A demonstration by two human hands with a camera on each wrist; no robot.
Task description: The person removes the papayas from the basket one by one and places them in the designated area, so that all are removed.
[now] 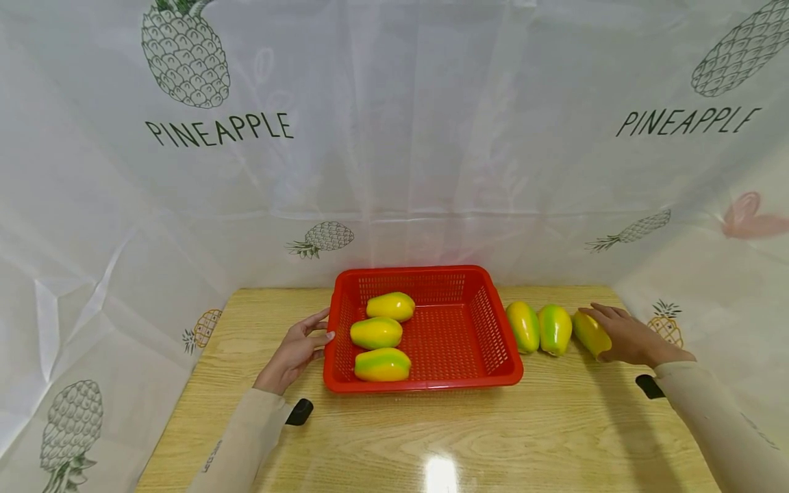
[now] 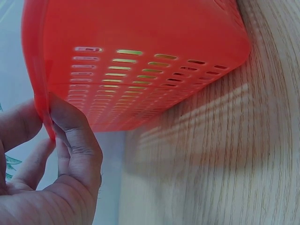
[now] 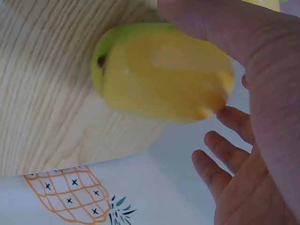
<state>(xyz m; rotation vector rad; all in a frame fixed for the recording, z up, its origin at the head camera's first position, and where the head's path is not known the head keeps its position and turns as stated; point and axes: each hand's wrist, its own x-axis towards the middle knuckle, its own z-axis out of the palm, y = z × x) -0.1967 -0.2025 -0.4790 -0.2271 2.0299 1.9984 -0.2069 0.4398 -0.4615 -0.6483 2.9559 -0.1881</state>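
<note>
Three yellow-green papayas (image 1: 376, 333) lie in a column along the left side of a red plastic basket (image 1: 431, 385). My left hand (image 1: 297, 352) pinches the basket's left rim, thumb on one side and fingers on the other, as the left wrist view shows. Right of the basket, two papayas (image 1: 555, 329) lie side by side on the table. A third papaya (image 3: 164, 72) is beside them, under my right hand (image 1: 629, 335). In the right wrist view the thumb overlaps its edge, while several relaxed fingers (image 3: 213, 171) are spread near its end.
The basket stands on a light wood table (image 1: 394, 438) near its back edge. A white sheet (image 1: 431, 171) with pineapple prints hangs behind and at both sides. Black wrist devices (image 1: 300, 412) sit by both sleeves.
</note>
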